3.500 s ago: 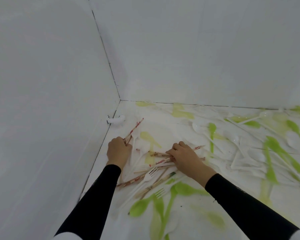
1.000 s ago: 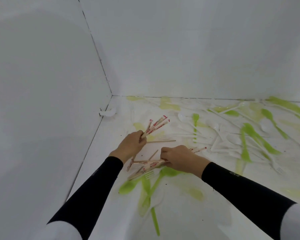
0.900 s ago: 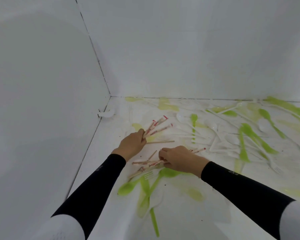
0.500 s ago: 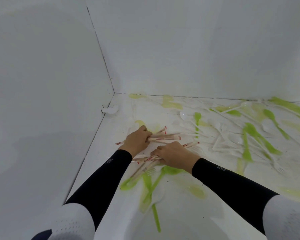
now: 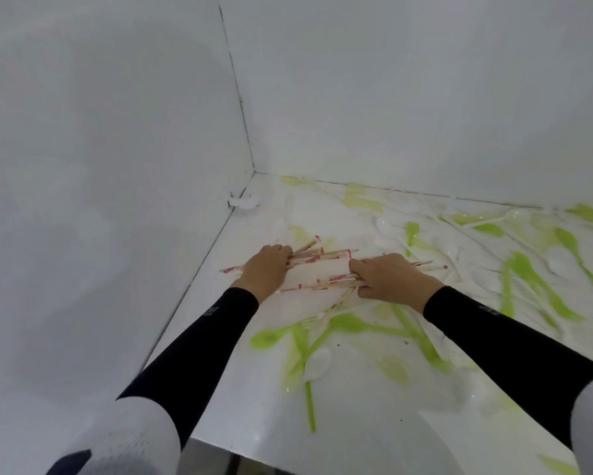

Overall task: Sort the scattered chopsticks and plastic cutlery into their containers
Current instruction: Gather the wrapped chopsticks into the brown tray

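Wooden chopsticks [image 5: 319,257] with red-banded ends are gripped as one bundle in the curled left hand [image 5: 266,269] and another in the curled right hand [image 5: 387,279], low over the worktop's [image 5: 356,433] far-left corner, seemingly aligned for carrying together.

Plain white walls [image 5: 391,80], one corner seam [image 5: 240,104], glossy white tabletop [image 5: 356,426]

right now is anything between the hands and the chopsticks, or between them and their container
Nothing: the left hand grips one bundle of chopsticks, the right hand a second bundle. No container is in view, so that path cannot be judged.
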The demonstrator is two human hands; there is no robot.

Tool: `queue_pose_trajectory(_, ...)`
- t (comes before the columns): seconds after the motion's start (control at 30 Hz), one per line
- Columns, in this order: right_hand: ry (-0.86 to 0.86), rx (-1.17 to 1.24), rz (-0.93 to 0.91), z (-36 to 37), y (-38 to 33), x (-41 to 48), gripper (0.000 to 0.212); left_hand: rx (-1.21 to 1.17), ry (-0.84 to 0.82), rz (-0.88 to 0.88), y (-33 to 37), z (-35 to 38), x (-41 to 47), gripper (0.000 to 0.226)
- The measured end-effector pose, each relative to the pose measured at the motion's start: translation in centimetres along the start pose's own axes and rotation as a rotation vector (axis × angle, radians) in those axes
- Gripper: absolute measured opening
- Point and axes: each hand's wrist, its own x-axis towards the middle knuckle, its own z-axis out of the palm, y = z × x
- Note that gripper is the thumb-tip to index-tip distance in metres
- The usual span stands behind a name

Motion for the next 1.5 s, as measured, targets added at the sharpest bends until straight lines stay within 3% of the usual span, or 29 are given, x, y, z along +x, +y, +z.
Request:
queue_pose_trajectory(0.17,-0.020,0.075,-0.027,-1.2,0.8,-0.5,0.032,-0.084,0.033,-0.193,0.1,-3.6,-3.9,0.026)
queue_pose_trajectory(0.3,0.012,0.088,0.008,-1.9,1.1,-1.3,0.025,-0.475,0.131,-0.324,0.9,-3.9,-7.3,0.026)
queue_pose_trajectory(0.47,-0.177,0.184,0.024,-2.3,1.7,-3.1,0.017,-0.745,0.257,-0.426,3.8,-3.0,-11.0,0.019)
queue_pose_trajectory(0.63,-0.155,0.424,0.006,-2.8,2.5,-5.5,0.015,-0.949,0.318,-0.485,7.9,-3.4,-13.7,0.042)
queue_pose_trajectory(0.77,-0.273,0.702,0.040,-2.6,3.5,-7.4,0.013,-1.005,0.318,-0.478,10.8,-3.6,-15.1,0.051)
queue_pose_trajectory(0.93,-0.320,1.116,0.195,-2.3,4.8,-9.6,0.014,-0.963,0.374,-0.504,13.8,-3.3,-14.3,0.008)
queue_pose_trajectory(1.1,-0.332,1.515,0.245,-3.1,4.0,-11.7,0.022,-1.042,0.401,-0.485,16.5,-1.4,-13.1,0.014)
queue_pose_trajectory(1.3,-0.393,1.762,0.235,-4.6,2.8,-13.4,0.017,-1.128,0.303,-0.341,19.8,-1.2,-11.2,0.028)
queue_pose_trajectory(1.5,-0.300,2.126,0.259,-4.6,3.4,-13.9,0.015,-1.296,0.144,-0.165,20.6,-0.8,-9.3,0.025)
